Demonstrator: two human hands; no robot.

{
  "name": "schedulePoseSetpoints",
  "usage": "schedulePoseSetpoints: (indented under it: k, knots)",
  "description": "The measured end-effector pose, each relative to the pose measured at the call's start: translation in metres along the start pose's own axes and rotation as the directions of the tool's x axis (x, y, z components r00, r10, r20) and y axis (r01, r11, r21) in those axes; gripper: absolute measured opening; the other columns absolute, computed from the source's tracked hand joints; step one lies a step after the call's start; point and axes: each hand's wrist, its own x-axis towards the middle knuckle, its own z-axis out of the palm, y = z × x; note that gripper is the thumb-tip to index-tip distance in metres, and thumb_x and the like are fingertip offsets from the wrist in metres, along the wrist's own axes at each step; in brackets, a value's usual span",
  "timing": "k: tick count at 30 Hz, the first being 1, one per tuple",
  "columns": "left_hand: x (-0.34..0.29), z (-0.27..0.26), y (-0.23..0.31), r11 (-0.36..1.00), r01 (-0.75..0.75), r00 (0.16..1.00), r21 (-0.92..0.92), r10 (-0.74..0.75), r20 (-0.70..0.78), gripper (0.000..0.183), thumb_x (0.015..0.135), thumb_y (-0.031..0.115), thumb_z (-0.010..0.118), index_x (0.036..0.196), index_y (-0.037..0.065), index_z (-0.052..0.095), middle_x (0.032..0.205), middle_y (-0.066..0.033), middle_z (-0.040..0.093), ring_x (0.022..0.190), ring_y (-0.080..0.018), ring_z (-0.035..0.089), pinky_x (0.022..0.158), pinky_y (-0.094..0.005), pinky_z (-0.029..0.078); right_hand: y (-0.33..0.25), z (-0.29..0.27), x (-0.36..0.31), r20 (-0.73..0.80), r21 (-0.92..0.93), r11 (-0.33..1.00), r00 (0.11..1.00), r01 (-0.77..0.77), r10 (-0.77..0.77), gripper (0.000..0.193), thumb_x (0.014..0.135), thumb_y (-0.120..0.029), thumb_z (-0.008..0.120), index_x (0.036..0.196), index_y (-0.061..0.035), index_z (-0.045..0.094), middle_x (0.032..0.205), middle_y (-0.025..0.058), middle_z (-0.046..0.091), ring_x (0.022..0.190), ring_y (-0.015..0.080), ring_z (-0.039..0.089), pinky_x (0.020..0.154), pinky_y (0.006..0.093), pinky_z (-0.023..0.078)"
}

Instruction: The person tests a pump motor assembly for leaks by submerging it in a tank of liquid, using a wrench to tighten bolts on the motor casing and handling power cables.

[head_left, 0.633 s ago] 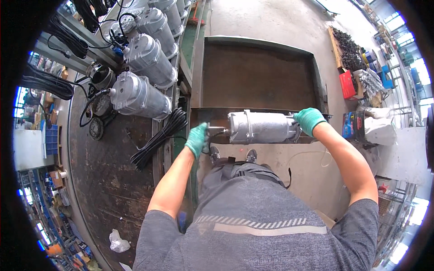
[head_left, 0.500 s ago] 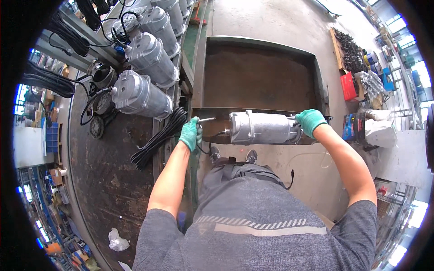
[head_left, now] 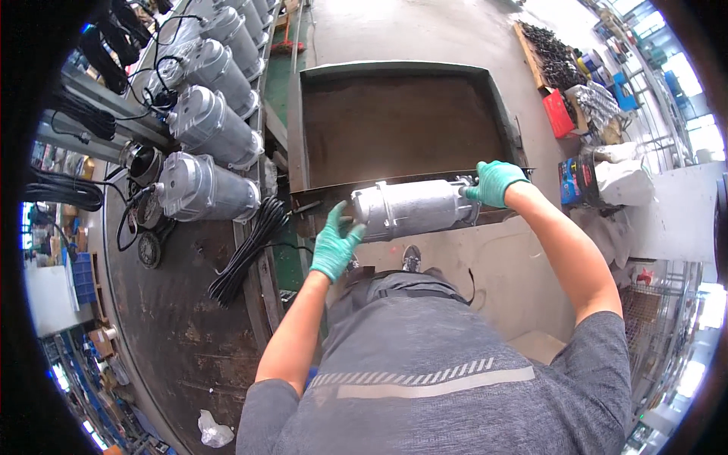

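A silver cylindrical pump motor (head_left: 413, 208) lies on its side along the near edge of a rectangular metal tank (head_left: 297, 152). My right hand (head_left: 497, 183), in a green glove, is closed round the fittings at the motor's right end. My left hand (head_left: 336, 244), gloved too, has its fingers apart beside the motor's left end and holds nothing. To its left, a coil of black cable (head_left: 250, 250) lies at the bench edge, with a strand running toward my left hand. A short metal rod (head_left: 307, 207) sits close to the coil.
Several similar silver motors (head_left: 208, 186) stand in a row on the dark workbench (head_left: 182, 303) at the left, with cables attached. Black coils (head_left: 64, 191) hang beyond them. A crumpled plastic bag (head_left: 215, 429) lies on the bench. A red box (head_left: 560, 114) stands on the floor at the right.
My left hand has let go of the metal rod and moved right and down to the motor's left end, opening. The motor's left end now sits slightly lower than its right. The view has shifted.
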Motion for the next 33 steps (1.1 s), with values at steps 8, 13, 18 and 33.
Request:
schedulePoseSetpoints:
  k: [8,13,18,33]
  knots:
    - [-0.003,0.024,0.023,0.972,-0.063,0.996,0.226,0.075,-0.044,0.080,0.084,0.015,0.086,0.154,0.014,0.047,0.126,-0.0142,0.072,0.111,-0.0248,0.069,0.098,-0.0366,0.054,0.023,0.036,0.033,-0.111,-0.055,0.984,0.979,0.167,-0.172,0.036,0.087,-0.024,0.074,0.121,-0.0104,0.071,0.111,0.0187,0.076,0.105,0.0383,0.072,0.088,0.0449,0.059]
    - [-0.010,0.017,0.051,0.940,0.013,1.000,0.340,-0.011,-0.007,0.083,0.085,0.027,0.085,0.156,0.020,0.043,0.126,-0.0196,0.072,0.112,-0.0372,0.071,0.096,-0.0437,0.055,0.020,0.003,0.014,0.000,-0.246,0.922,0.951,0.300,-0.309,0.030,0.091,-0.020,0.067,0.120,-0.0098,0.070,0.110,0.0176,0.076,0.105,0.0383,0.072,0.088,0.0465,0.058]
    - [-0.008,0.017,0.056,0.914,0.069,0.997,0.399,-0.073,-0.007,0.083,0.085,0.030,0.085,0.157,0.022,0.043,0.127,-0.0203,0.071,0.115,-0.0386,0.070,0.097,-0.0446,0.055,0.032,0.011,0.027,0.038,-0.025,0.885,0.885,0.465,-0.464,0.032,0.089,-0.008,0.065,0.119,-0.0115,0.074,0.112,0.0140,0.076,0.102,0.0358,0.072,0.089,0.0414,0.057]
    - [-0.009,0.019,0.053,0.914,0.056,0.998,0.403,-0.056,-0.012,0.082,0.087,0.030,0.084,0.158,0.026,0.042,0.127,-0.0211,0.071,0.115,-0.0398,0.070,0.097,-0.0456,0.055,0.015,0.007,0.012,0.009,-0.423,0.826,0.913,0.374,-0.409,0.022,0.095,-0.017,0.063,0.111,-0.0106,0.076,0.104,0.0161,0.078,0.097,0.0338,0.076,0.080,0.0433,0.061]
